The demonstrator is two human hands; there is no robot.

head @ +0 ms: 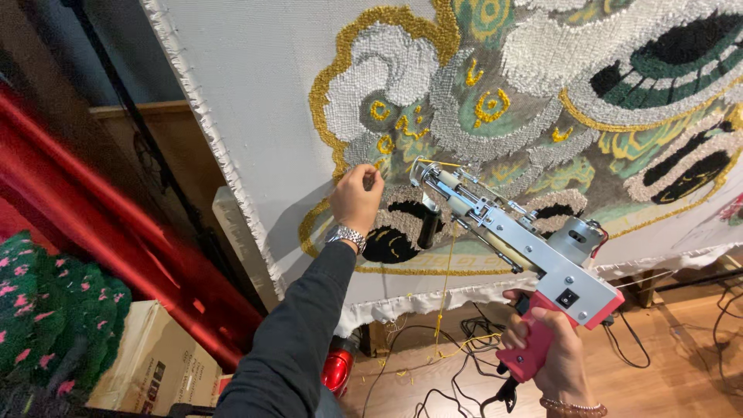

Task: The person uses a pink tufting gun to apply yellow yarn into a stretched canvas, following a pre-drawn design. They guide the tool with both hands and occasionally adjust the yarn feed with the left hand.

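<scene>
My right hand grips the pink handle of a tufting gun, whose metal body points up and left at a stretched white tufting cloth. The needle tip sits just off the cloth, beside a tufted design in gold, white, green and black. My left hand, with a metal watch on its wrist, has its fingers pinched on yellow yarn close to the needle tip. The yarn hangs down from the gun toward the floor.
A cardboard box stands at the lower left beside a green rug with pink spots. Black cables and yellow yarn scraps lie on the wooden floor below the frame. A red blurred bar crosses the left side.
</scene>
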